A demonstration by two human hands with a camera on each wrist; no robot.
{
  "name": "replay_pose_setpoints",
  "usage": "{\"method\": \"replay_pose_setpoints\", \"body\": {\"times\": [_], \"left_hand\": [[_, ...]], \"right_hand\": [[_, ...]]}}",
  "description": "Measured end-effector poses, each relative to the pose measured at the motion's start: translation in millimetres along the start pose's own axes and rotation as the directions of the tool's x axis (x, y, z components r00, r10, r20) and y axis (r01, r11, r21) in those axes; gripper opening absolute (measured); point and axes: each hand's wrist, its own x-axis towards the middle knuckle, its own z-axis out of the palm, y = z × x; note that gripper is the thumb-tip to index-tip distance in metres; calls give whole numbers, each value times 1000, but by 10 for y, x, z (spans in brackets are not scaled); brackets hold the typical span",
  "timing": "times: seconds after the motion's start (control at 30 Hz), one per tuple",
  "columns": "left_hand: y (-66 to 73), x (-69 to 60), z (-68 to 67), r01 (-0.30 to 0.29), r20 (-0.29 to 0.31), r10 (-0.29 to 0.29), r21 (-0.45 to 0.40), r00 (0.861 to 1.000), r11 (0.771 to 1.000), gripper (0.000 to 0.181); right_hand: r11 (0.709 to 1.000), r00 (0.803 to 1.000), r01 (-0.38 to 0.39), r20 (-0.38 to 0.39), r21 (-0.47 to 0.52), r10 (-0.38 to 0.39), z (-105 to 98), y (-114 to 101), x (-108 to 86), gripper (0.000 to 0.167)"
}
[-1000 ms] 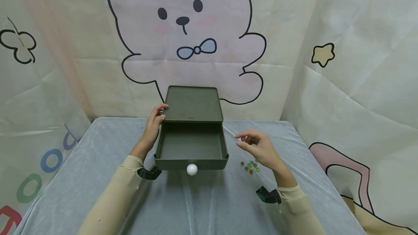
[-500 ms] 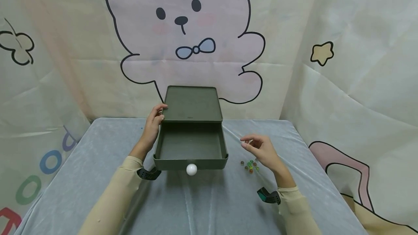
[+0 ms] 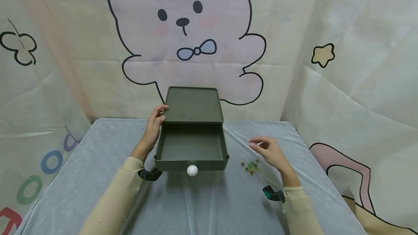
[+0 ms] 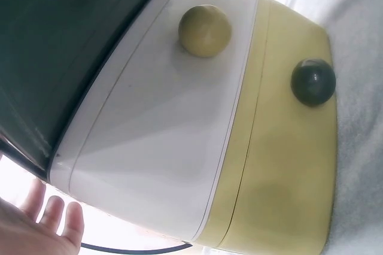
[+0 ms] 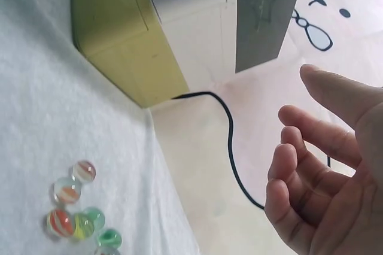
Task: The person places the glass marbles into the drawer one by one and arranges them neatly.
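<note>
A small desktop drawer cabinet has a dark green top tier [image 3: 194, 105], a white middle tier [image 4: 149, 117] and a yellow bottom tier [image 4: 275, 165]. Its green top drawer [image 3: 192, 165] is pulled out, with a white knob [image 3: 192, 170] in front and nothing seen inside. My left hand [image 3: 152, 128] rests against the cabinet's left side near the top, fingers extended. My right hand [image 3: 270, 152] hovers to the right of the cabinet, fingers loosely bent and holding nothing. Below and left of it, several glass marbles [image 3: 251, 167] lie clustered on the cloth.
A pale blue-grey cloth [image 3: 202, 206] covers the table. Behind the table hangs a fabric backdrop [image 3: 228, 50] with a cartoon bear. The yellow tier has a dark knob [image 4: 313, 82], and the white tier a yellowish one. A thin dark line [image 5: 230, 141] curves beside the cabinet in the right wrist view.
My right hand has moved away from the drawer, to the right and slightly lower, uncovering more marbles. The left hand and drawer hold their places.
</note>
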Motion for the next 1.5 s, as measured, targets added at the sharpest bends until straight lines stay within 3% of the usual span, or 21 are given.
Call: {"method": "replay_pose_setpoints", "body": {"times": [0.2, 0.6, 1.03, 1.5], "left_hand": [[-6, -7, 4, -3, -1, 3, 0, 1000, 1000, 44], [-10, -3, 7, -16, -6, 16, -9, 1000, 1000, 43], [-1, -3, 6, -19, -6, 19, -7, 1000, 1000, 44], [-5, 2, 6, -13, -8, 13, -8, 1000, 1000, 44]], "right_hand": [[999, 999, -41, 18, -20, 41, -55, 147, -27, 24], [992, 982, -126, 138, -24, 128, -154, 443, -73, 31], [974, 937, -216, 267, -68, 227, -209, 716, -141, 32], [964, 933, -242, 247, -109, 262, -177, 837, -160, 30]]}}
